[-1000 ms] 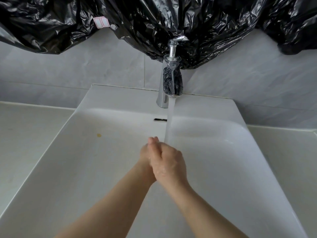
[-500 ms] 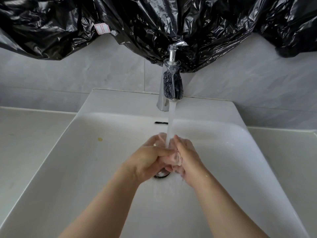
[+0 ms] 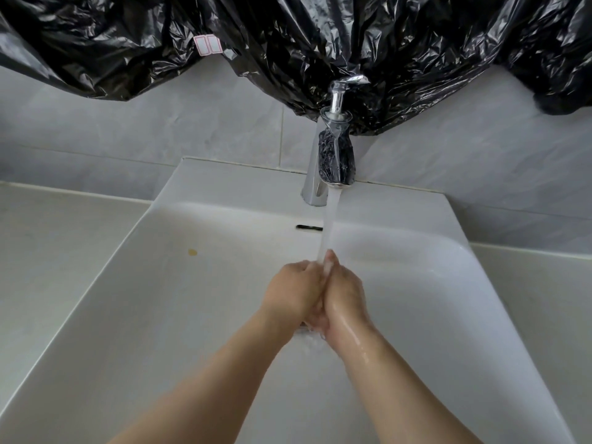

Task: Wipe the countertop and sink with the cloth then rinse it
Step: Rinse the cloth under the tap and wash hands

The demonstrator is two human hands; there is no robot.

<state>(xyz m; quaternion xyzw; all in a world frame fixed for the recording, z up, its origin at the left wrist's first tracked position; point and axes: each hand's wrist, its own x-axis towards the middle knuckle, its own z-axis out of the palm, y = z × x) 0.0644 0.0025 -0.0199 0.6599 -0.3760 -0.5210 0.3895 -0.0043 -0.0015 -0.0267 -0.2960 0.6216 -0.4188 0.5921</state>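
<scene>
1. Two bare forearms come in from the near edge of the sink point(image 3: 160, 315) and meet above the middle of the basin.
2. The left hand point(image 3: 293, 291) and the right hand point(image 3: 346, 294) are pressed together, palm against palm. The left fingers point(image 3: 307, 267) curl round the right hand. The right fingers point(image 3: 330, 258) are rather straight and point to the far edge. Both hands are wet. If something lies between the palms, I cannot tell; the cloth cannot be made out.
3. A stream of water point(image 3: 330, 225) falls on the right fingertips and runs down between the hands.
4. Under the wrists a small part of the drain point(image 3: 301, 330) shows.
5. On the left slope of the basin there is a small yellow spot point(image 3: 192, 251).
6. In the far wall of the basin is a dark overflow slot point(image 3: 309, 228).
7. The chrome faucet point(image 3: 336, 155) stands on the far rim, near its middle.
8. The countertop point(image 3: 48, 251) lies along the left and right edges of the sink.
9. Behind are grey wall tiles point(image 3: 160, 123), and above them hangs crumpled black plastic point(image 3: 288, 43) with a white label point(image 3: 207, 45).
</scene>
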